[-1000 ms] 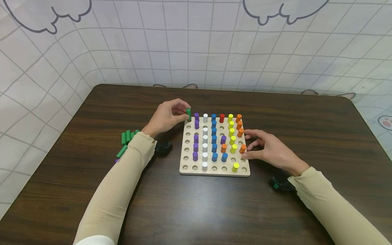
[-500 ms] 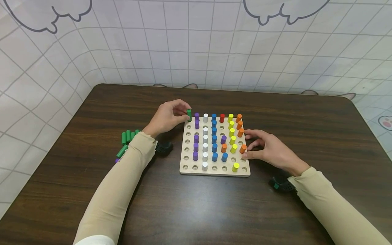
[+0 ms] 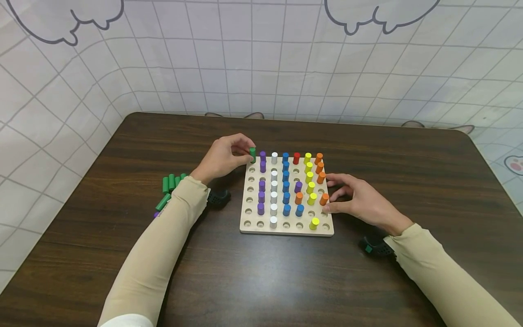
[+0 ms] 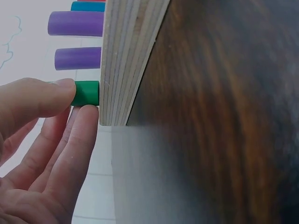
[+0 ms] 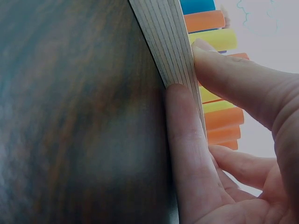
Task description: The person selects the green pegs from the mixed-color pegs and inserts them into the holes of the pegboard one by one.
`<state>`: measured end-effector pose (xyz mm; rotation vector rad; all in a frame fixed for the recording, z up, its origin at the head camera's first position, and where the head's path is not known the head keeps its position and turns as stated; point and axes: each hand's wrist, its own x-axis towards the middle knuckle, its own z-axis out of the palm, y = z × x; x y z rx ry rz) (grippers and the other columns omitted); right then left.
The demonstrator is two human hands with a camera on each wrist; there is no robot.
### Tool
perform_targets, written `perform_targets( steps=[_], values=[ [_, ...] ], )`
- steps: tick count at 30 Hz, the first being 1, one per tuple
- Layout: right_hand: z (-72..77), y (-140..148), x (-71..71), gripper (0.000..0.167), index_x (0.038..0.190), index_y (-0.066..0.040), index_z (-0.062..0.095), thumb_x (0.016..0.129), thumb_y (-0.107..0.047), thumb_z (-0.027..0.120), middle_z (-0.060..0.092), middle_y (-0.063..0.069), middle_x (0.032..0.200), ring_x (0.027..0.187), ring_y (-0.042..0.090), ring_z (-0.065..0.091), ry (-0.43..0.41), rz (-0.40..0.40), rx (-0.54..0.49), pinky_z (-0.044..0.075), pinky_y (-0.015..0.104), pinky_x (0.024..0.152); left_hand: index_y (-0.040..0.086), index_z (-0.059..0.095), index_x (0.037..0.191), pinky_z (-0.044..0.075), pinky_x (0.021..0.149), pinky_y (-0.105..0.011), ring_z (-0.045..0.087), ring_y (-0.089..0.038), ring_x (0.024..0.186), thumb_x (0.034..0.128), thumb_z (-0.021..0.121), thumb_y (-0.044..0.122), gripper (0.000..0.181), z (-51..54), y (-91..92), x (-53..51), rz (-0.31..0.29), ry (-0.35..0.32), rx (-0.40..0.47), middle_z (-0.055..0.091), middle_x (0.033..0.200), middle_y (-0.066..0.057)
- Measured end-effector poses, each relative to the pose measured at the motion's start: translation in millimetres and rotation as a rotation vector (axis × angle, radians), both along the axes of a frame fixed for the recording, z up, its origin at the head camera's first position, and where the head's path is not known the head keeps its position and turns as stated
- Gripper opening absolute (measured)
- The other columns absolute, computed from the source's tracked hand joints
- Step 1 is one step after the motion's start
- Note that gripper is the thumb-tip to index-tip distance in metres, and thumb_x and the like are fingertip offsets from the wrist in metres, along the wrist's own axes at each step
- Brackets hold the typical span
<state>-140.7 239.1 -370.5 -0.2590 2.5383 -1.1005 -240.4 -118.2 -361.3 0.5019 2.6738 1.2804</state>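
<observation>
At the far left corner of a wooden pegboard (image 3: 254,218), my left hand (image 3: 222,155) pinches an upright green peg (image 3: 252,156) between thumb and fingers. In the left wrist view the end of that green peg (image 4: 88,93) meets the board's face; how deep it sits in a hole cannot be seen. My right hand (image 3: 359,200) holds the board's right edge. The right wrist view shows its thumb on the top face near a yellow peg (image 5: 215,40) and a finger against the layered side (image 5: 163,46). Columns of purple, white, blue, yellow and orange pegs stand in the board.
Several loose green pegs (image 3: 165,185) lie on the dark wooden table (image 3: 229,281) left of the board, partly behind my left sleeve. A purple peg (image 3: 156,214) shows beside them. A single red peg (image 3: 296,158) stands in the back row. A grid-patterned cloth hangs behind the table.
The green peg in my left hand has sunk slightly lower at the corner, and the fingers have come down a little with it. My right hand stays at the board's edge.
</observation>
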Motion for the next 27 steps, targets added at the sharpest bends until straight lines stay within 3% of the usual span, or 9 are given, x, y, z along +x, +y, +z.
perform_targets(
  steps=[16, 27],
  values=[
    [2.6, -0.6, -0.2, 0.091, 0.157, -0.013, 0.041, 0.083, -0.043, 0.086, 0.062, 0.009, 0.142, 0.107, 0.017, 0.066, 0.001, 0.003, 0.008, 0.046, 0.035, 0.097, 0.012, 0.067, 0.118, 0.057, 0.097, -0.041, 0.068, -0.023, 0.104, 0.0931, 0.077, 0.011, 0.026, 1.0, -0.9, -1.9, -0.011, -0.001, -0.011, 0.071, 0.114, -0.008],
    [-1.0, 0.6, -1.6, 0.090, 0.156, -0.013, 0.041, 0.083, -0.041, 0.086, 0.060, 0.009, 0.143, 0.107, 0.018, 0.067, -0.007, 0.004, -0.012, 0.048, 0.034, 0.095, 0.012, 0.068, 0.119, 0.058, 0.092, -0.040, 0.070, -0.022, 0.104, 0.0926, 0.076, 0.010, 0.027, -1.0, -2.6, -2.3, -0.033, 0.005, 0.004, 0.072, 0.115, -0.008]
  ],
)
